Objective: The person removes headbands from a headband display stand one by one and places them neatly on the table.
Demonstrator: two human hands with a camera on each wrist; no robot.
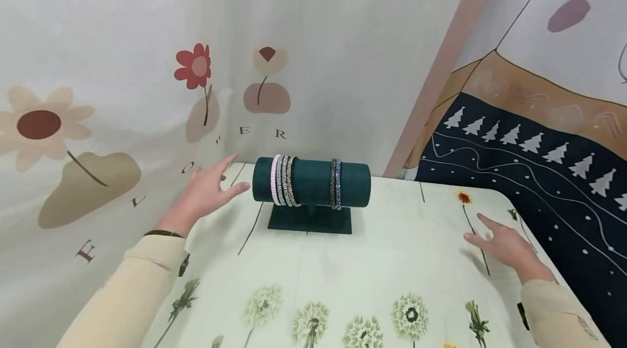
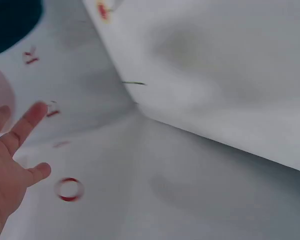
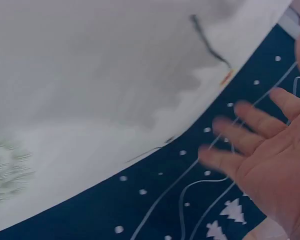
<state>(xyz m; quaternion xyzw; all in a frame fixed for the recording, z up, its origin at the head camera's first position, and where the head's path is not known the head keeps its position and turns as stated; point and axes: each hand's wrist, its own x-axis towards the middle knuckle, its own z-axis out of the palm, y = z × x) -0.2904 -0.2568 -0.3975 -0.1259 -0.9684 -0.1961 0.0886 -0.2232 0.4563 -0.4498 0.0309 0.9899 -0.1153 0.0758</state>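
A dark green bracelet stand [image 1: 312,182], a padded roll on a flat base [image 1: 310,221], stands on the table. Toward the roll's left end sit several bracelets [image 1: 284,180], one pink and the others sparkly. Farther right on it are dark and blue sparkly bracelets [image 1: 336,184]. My left hand [image 1: 206,190] is held just left of the roll, fingers spread, holding nothing. In the left wrist view, a corner of the dark roll [image 2: 12,22] shows above the left hand [image 2: 10,165]. Over the table's right side my right hand [image 1: 506,244] hovers with fingers extended and nothing in it.
The table [image 1: 392,261] has a pale cloth printed with flowers and dandelions. A white curtain [image 1: 343,65] with flower prints and letters hangs behind and at the left. Dark blue fabric with white trees [image 1: 531,144] lies beyond the table's right edge.
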